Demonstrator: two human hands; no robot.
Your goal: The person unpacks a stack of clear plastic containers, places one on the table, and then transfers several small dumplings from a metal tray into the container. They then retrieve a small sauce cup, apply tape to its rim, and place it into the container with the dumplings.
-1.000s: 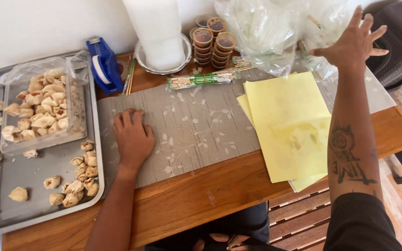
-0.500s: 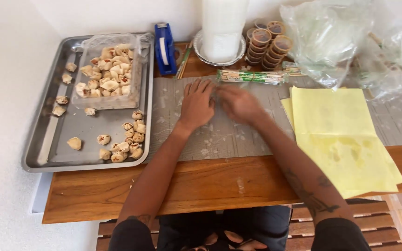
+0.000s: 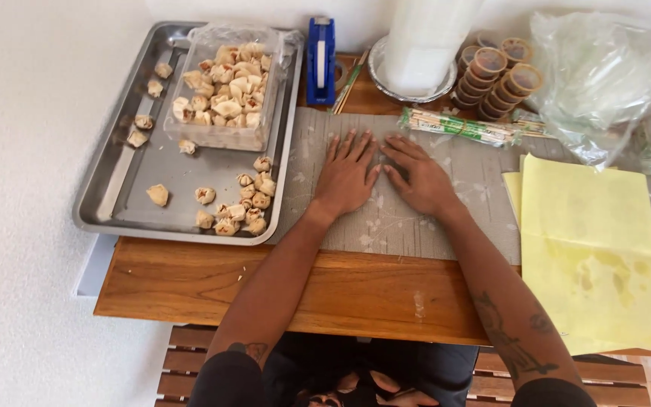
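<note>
My left hand (image 3: pixel 348 177) and right hand (image 3: pixel 416 177) lie flat and empty on a grey mat (image 3: pixel 416 226). Beside them, a metal tray (image 3: pixel 114 203) holds dumplings (image 3: pixel 242 207) and a dumpling-filled clear box (image 3: pixel 224 90).

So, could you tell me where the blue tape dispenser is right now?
The tape dispenser stands at the table's back edge, between the metal tray on its left and the white roll on its right.

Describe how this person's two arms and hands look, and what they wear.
Both arms are bare to the upper arm, ending at dark short sleeves. The right forearm carries dark tattoos; a small tattoo sits near the left elbow. The left hand and right hand wear no gloves, rings or watch.
</note>
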